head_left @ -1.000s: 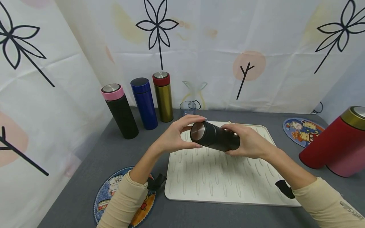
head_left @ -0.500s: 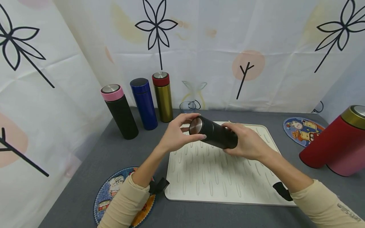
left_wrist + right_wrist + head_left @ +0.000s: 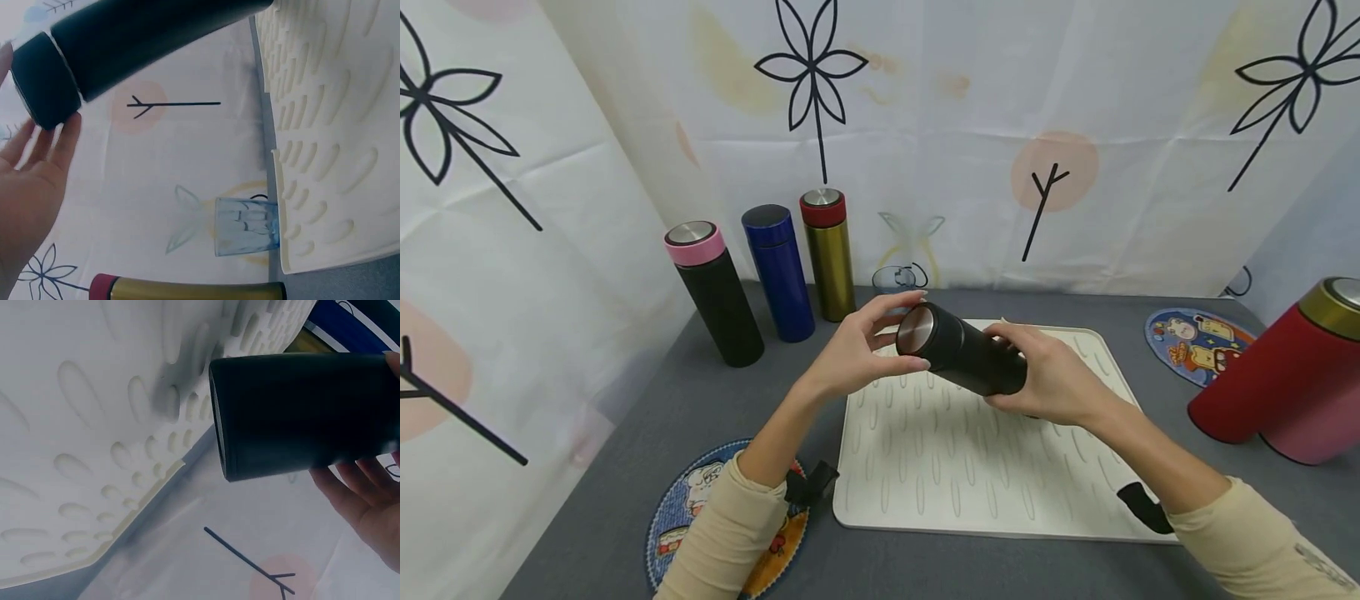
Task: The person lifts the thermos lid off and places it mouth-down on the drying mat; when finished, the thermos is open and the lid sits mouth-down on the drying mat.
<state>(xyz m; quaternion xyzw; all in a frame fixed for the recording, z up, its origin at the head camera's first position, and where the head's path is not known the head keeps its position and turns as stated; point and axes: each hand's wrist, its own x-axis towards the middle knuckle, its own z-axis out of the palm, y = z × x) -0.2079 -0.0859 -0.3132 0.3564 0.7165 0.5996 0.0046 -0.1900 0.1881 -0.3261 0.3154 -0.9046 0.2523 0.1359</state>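
I have the black bottle (image 3: 973,354) held in the air above the white tray (image 3: 977,475), the reference for all positions below. The bottle is tilted: the cap (image 3: 49,81) is raised toward the tray's left side, the base lower toward its right. A thin pale seam shows between cap and body.

Left hand (image 3: 855,357): I read fingers and thumb curved around the cap, spread to its width, fingertips touching its edge. Right hand (image 3: 1060,379): I read fingers and thumb wrapped on the body toward the base, gripping it. I cannot tell how firmly either hand presses.

Behind the tray's back-left corner, I see a clear glass (image 3: 244,226). Left of the tray stand a gold bottle (image 3: 832,271), a blue bottle (image 3: 784,279) and a pink-lidded bottle (image 3: 721,308), in that order outward. A round mat (image 3: 676,504) lies near the tray's front-left corner, partly under the left sleeve (image 3: 726,533). Right of the tray are an oval mat (image 3: 1195,343), a red bottle (image 3: 1262,371) and a pink bottle (image 3: 1318,433).
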